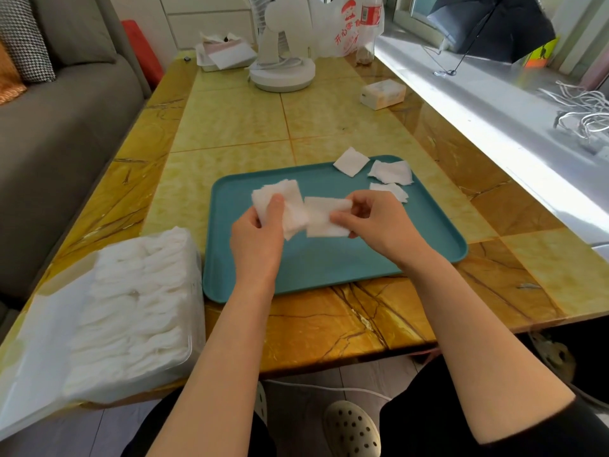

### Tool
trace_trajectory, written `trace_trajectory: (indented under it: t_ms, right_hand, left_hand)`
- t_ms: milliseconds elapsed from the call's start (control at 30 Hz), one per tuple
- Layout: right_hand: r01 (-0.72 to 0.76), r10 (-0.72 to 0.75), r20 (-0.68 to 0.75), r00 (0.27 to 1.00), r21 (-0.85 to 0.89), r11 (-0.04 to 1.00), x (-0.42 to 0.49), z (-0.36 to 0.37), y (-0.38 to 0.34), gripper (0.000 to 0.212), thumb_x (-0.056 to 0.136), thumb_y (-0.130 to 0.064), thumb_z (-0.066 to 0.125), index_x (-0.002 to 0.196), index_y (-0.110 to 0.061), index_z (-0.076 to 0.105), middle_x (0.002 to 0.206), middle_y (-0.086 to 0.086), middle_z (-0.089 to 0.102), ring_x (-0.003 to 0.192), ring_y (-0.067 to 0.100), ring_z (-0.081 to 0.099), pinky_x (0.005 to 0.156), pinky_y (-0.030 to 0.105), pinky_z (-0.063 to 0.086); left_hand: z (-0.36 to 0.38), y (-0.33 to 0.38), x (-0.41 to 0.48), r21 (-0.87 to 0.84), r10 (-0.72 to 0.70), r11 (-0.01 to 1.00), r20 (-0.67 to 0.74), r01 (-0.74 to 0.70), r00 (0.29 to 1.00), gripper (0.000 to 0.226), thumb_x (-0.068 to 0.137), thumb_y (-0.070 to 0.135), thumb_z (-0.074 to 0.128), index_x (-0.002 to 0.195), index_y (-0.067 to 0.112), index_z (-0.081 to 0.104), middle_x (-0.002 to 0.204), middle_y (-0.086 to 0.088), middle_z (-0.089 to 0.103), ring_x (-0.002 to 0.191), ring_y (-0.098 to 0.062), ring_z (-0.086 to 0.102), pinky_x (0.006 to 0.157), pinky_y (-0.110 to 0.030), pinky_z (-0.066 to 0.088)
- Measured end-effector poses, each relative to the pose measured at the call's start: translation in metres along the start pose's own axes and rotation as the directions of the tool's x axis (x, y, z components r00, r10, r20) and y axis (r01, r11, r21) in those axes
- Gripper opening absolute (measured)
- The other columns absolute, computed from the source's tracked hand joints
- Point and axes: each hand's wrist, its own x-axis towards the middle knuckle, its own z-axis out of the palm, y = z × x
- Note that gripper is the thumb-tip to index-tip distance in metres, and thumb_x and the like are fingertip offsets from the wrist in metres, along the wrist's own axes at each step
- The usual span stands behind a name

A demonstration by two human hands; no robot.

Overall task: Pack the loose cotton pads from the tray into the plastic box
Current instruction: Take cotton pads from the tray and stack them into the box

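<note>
Head view: box (131,311) near left, nearly full, long axis near-to-far. Over the tray (329,268), left hand (257,239) clamps a pad stack (290,206); right hand (379,222) pinches one pad (324,219) touching it. Three loose pads (390,173) far right. Box sits closer to left hand.

The left grip (260,232) covers the near corner of the stack (290,206) it holds; the pads in it cannot be counted. The right grip (375,219) hides one end of its pinched pad (324,217) and the near part of a second pad (393,190). The box (131,308) is blurred; the frame's edge cuts the white sheet (39,357) beside it. The fan (283,44) and bottle (370,11) lose their tops.
</note>
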Motion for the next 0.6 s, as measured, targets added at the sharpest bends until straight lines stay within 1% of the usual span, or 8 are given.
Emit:
trace_trajectory:
  t_ms: [67, 100, 167, 233, 300, 400, 500, 600]
  right_hand:
    - [-0.055, 0.063, -0.096, 0.993, 0.082, 0.995, 0.000, -0.002, -0.002, 0.015, 0.088, -0.017, 0.065, 0.083, -0.003, 0.062, 0.069, 0.001, 0.054, 0.052, 0.001, 0.056, 0.061, 0.020, 0.050]
    - [-0.086, 0.110, -0.101, 0.989, 0.219, 0.972, -0.001, -0.002, -0.005, 0.014, 0.089, -0.017, 0.063, 0.087, -0.004, 0.062, 0.073, 0.001, 0.056, 0.054, -0.001, 0.057, 0.063, 0.019, 0.051]
    - [-0.158, 0.180, 0.019, 0.983, 0.576, 0.802, -0.006, 0.001, -0.019, 0.008, 0.092, -0.015, 0.059, 0.093, -0.008, 0.062, 0.079, -0.001, 0.062, 0.061, 0.000, 0.060, 0.063, 0.014, 0.051]
    - [-0.223, 0.162, 0.156, 0.974, 0.748, 0.625, -0.012, 0.008, -0.031, 0.008, 0.093, -0.014, 0.056, 0.094, -0.009, 0.062, 0.077, -0.002, 0.067, 0.066, 0.003, 0.064, 0.062, 0.012, 0.051]
    - [-0.251, 0.133, 0.215, 0.967, 0.743, 0.620, -0.017, 0.020, -0.035, 0.010, 0.093, -0.015, 0.055, 0.095, -0.009, 0.063, 0.077, -0.001, 0.070, 0.070, 0.005, 0.067, 0.061, 0.014, 0.052]
    - [-0.259, 0.196, 0.169, 0.966, 0.614, 0.746, -0.020, 0.037, -0.038, 0.016, 0.093, -0.020, 0.059, 0.101, -0.009, 0.064, 0.085, 0.000, 0.072, 0.074, 0.007, 0.069, 0.055, 0.015, 0.050]
    - [-0.228, 0.228, 0.068, 0.971, 0.541, 0.809, -0.019, 0.045, -0.038, 0.017, 0.090, -0.023, 0.062, 0.098, -0.009, 0.064, 0.080, -0.002, 0.071, 0.069, 0.002, 0.068, 0.048, 0.012, 0.045]
    - [-0.191, 0.228, -0.014, 0.974, 0.493, 0.849, -0.019, 0.051, -0.039, 0.012, 0.088, -0.024, 0.063, 0.087, -0.013, 0.062, 0.079, 0.001, 0.066, 0.063, 0.003, 0.060, 0.047, 0.011, 0.042]
  left_hand:
    - [-0.003, 0.000, 0.003, -0.058, -0.027, 0.998, -0.057, 0.024, 0.998, 0.021, 0.094, 0.036, 0.055, 0.074, 0.029, 0.058, 0.082, 0.008, 0.063, 0.077, -0.009, 0.058, 0.077, -0.039, 0.050]
    - [-0.004, 0.000, 0.004, -0.060, -0.033, 0.998, -0.072, 0.028, 0.997, 0.020, 0.095, 0.036, 0.055, 0.076, 0.029, 0.058, 0.082, 0.009, 0.063, 0.078, -0.009, 0.058, 0.076, -0.037, 0.049]
    - [-0.004, -0.003, 0.005, -0.040, -0.029, 0.999, -0.082, 0.026, 0.996, 0.019, 0.094, 0.036, 0.055, 0.079, 0.026, 0.059, 0.082, 0.008, 0.063, 0.078, -0.011, 0.058, 0.072, -0.035, 0.047]
    - [-0.002, -0.003, 0.004, -0.013, -0.015, 1.000, -0.075, 0.014, 0.997, 0.021, 0.093, 0.038, 0.056, 0.079, 0.024, 0.061, 0.081, 0.005, 0.065, 0.076, -0.013, 0.058, 0.068, -0.033, 0.045]
    - [0.002, -0.003, 0.002, -0.006, -0.003, 1.000, -0.040, 0.003, 0.999, 0.026, 0.093, 0.036, 0.055, 0.080, 0.017, 0.065, 0.080, 0.001, 0.066, 0.074, -0.014, 0.057, 0.067, -0.033, 0.044]
    - [0.005, 0.001, -0.002, -0.019, -0.003, 1.000, 0.011, 0.003, 1.000, 0.026, 0.094, 0.028, 0.054, 0.087, 0.006, 0.066, 0.079, -0.006, 0.063, 0.072, -0.014, 0.052, 0.066, -0.033, 0.041]
    - [0.004, 0.005, -0.005, -0.053, -0.006, 0.999, 0.055, 0.009, 0.998, 0.021, 0.095, 0.027, 0.054, 0.081, 0.018, 0.066, 0.081, -0.003, 0.066, 0.076, -0.013, 0.058, 0.070, -0.032, 0.047]
    - [0.003, 0.009, -0.007, -0.099, -0.013, 0.995, 0.088, 0.022, 0.996, 0.026, 0.097, 0.030, 0.049, 0.079, 0.023, 0.066, 0.085, -0.003, 0.068, 0.082, -0.013, 0.061, 0.081, -0.038, 0.052]
